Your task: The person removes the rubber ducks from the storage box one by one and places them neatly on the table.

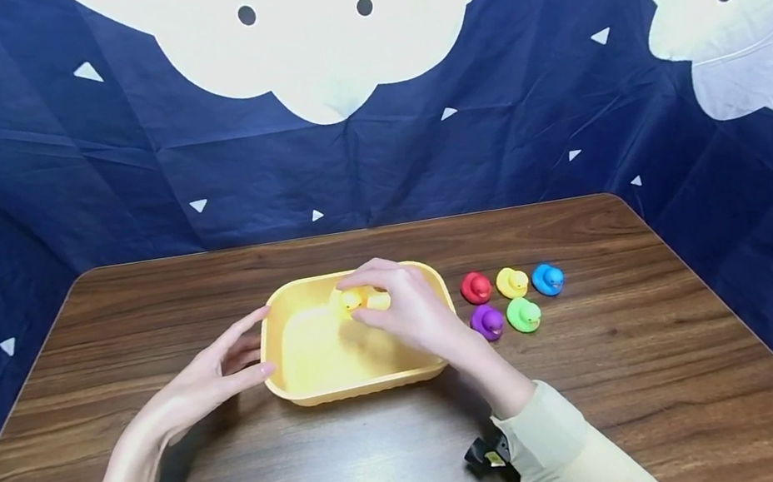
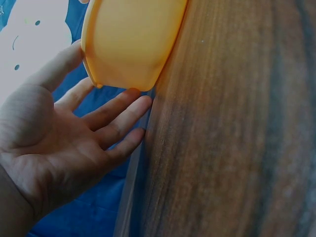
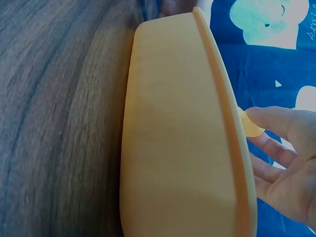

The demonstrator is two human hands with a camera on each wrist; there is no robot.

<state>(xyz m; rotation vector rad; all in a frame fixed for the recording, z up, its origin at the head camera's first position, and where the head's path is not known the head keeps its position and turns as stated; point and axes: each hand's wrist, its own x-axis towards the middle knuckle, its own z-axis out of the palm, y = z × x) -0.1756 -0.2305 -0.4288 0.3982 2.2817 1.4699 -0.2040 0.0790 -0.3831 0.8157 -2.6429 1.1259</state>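
Observation:
A yellow plastic tray [image 1: 312, 345] with rounded corners stands on the wooden table. My left hand [image 1: 207, 379] spreads round its left end; in the left wrist view, the thumb meets the rim and loosely bent fingertips touch the end wall [image 2: 131, 54]. Over the inside of the tray, my right hand [image 1: 408, 305] pinches a small yellow rubber duck [image 1: 353, 299] between thumb and fingers. The right wrist view shows part of that duck [image 3: 253, 127] just above the rim, the rest hidden behind the tray's side.
Right of the tray sit several rubber ducks in two rows: red [image 1: 476, 287], yellow [image 1: 512, 283] and blue [image 1: 548, 279] behind, purple [image 1: 487, 322] and green [image 1: 523, 314] in front. A dark blue cloth [image 1: 360, 169] with white clouds hangs behind the table [image 1: 278, 469].

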